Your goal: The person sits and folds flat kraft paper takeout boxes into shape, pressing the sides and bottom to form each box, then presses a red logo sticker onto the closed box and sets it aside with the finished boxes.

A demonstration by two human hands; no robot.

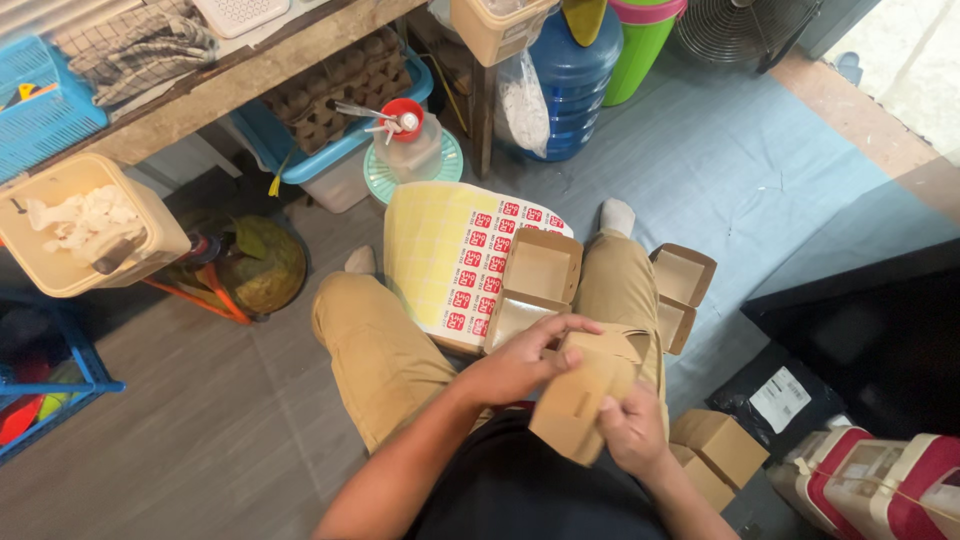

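Left hand (520, 362) grips top edge of flat brown cardboard box blank (580, 400), fingers curled over it, thumb side on the flap. Right hand (632, 432) holds same blank from lower right, fingers wrapped under, thumb on front face. Both closed on the blank, no gap. Blank sits tilted, just above person's lap, between the knees in tan trousers.

Nearby:
- Open folded box (535, 285) on lap, lid up, resting partly on sticker sheet (450, 255). Sheet is yellow backing w/ red-and-white labels on right half, left half mostly peeled.
- 2nd open box (680, 295) by right knee, lid up, on the floor mat side.
- 2 closed brown boxes (720, 450) on floor at right hip, touching each other.
- Black plastic mailer bag (790, 395) w/ white label just right of those.
- Red-and-white bundles (880, 480) bottom right corner, tied w/ string.

Further out: wooden counter (250, 75) top left w/ egg trays (335, 90) in blue tub under it. Beige bin (80, 225) w/ white crumpled stuff at left. Blue water jug (575, 85) and green bucket (640, 45) at top centre, fan (740, 25) top right. Blue mat (760, 170) covers floor ahead.

Can't tell if blank is printed, too blurred.
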